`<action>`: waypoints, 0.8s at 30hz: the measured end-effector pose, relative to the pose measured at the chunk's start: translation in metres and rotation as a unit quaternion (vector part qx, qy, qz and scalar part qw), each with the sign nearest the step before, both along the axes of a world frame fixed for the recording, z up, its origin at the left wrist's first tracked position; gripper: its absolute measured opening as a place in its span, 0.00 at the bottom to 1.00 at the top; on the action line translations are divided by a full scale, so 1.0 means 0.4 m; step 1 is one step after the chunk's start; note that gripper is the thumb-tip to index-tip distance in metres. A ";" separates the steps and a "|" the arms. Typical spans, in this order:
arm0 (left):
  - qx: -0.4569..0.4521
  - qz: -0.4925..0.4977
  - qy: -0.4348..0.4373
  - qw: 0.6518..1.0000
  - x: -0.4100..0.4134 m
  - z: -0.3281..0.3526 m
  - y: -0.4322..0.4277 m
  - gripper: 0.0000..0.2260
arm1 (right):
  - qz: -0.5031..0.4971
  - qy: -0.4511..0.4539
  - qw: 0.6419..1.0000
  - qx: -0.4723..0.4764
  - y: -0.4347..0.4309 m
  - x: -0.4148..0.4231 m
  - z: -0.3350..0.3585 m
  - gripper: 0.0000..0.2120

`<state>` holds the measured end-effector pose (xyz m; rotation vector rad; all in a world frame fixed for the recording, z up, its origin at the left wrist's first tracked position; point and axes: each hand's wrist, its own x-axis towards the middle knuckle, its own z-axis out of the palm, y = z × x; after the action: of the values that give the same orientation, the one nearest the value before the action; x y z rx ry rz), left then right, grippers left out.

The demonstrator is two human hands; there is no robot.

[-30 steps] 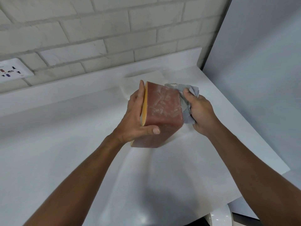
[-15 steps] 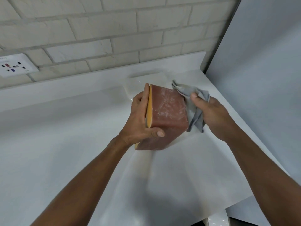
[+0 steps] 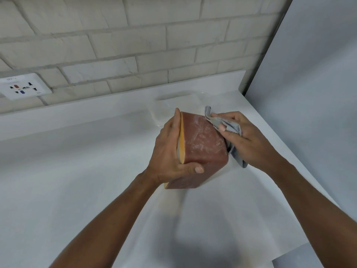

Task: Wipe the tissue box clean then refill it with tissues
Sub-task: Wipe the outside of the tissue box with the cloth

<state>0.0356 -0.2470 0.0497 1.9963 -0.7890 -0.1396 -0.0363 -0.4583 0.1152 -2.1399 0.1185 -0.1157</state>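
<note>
A reddish-brown tissue box (image 3: 202, 146) with a yellow-orange face on its left side is held tilted above the white counter. White dusty smears mark its upper face. My left hand (image 3: 170, 153) grips the box from the left, thumb across the near face. My right hand (image 3: 241, 138) is closed on a grey cloth (image 3: 222, 122) and presses it against the box's right upper edge. Part of the cloth hangs down behind the box's right side. No tissues are visible.
The white counter (image 3: 77, 180) runs left and toward me, with its front edge at the lower right. A pale brick wall (image 3: 135, 45) with a wall socket (image 3: 23, 86) stands behind. A plain grey panel (image 3: 309, 93) closes off the right side.
My right hand with the cloth has shifted along the box's right side up to its upper right edge. My left hand keeps the same grip on the box.
</note>
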 end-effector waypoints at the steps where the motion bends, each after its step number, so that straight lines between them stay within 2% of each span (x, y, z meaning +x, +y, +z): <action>1: 0.006 -0.001 -0.006 1.000 0.003 -0.003 0.000 0.68 | 0.007 0.008 1.000 -0.003 -0.003 0.004 -0.001 0.08; 3: 0.008 0.000 -0.010 1.000 0.004 -0.003 0.000 0.66 | 0.011 0.012 0.999 -0.033 -0.009 0.012 0.002 0.09; 7: -0.004 0.020 -0.021 1.000 0.001 0.001 0.005 0.65 | 0.037 0.020 0.996 -0.085 0.011 0.031 0.005 0.20; 14: 0.015 0.025 -0.078 0.997 0.003 -0.005 0.015 0.65 | 0.094 -0.019 0.978 -0.183 0.055 0.055 0.011 0.22; 17: 0.023 0.013 -0.083 0.996 0.005 0.004 0.012 0.64 | 0.122 -0.027 0.974 -0.190 0.049 0.052 0.011 0.22; 24: 0.029 0.005 -0.084 0.996 0.016 0.006 0.000 0.64 | 0.068 0.024 0.978 -0.195 0.001 0.039 0.034 0.20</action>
<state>0.0422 -0.2471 0.0520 2.0871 -0.8899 0.0108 -0.0208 -0.4577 0.1290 -2.5363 -0.0257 -0.0062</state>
